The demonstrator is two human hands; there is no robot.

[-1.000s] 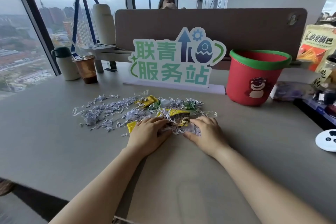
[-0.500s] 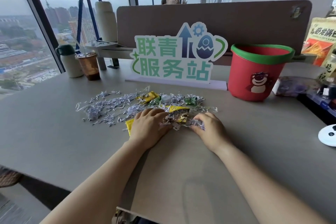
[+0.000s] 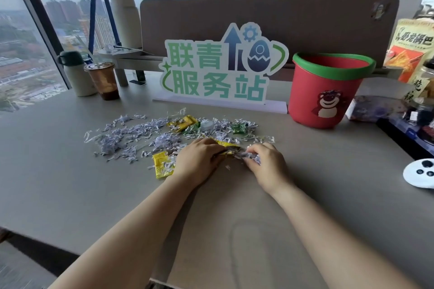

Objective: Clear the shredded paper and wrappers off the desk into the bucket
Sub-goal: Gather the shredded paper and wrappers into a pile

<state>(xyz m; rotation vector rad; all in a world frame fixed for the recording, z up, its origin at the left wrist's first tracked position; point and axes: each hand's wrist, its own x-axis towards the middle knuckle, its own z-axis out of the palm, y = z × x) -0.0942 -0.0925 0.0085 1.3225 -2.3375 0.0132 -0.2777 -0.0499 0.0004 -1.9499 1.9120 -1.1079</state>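
Fingers point(image 3: 212, 149) of left hand point(image 3: 197, 161) pinching half-hidden yellow wrapper point(image 3: 225, 143), right hand point(image 3: 267, 164) curled round shredded paper point(image 3: 251, 156); paper strewn left-right; bucket point(image 3: 305, 91) upright.

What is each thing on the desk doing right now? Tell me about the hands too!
shredded paper: mostly scattered on the desk
yellow wrapper: lying flat on the desk
left hand: fingers curled on the crumpled wrapper
right hand: fingers curled round some shredded paper
bucket: upright, open top, bottom hidden
cup: upright, lid on
flask: upright, capped
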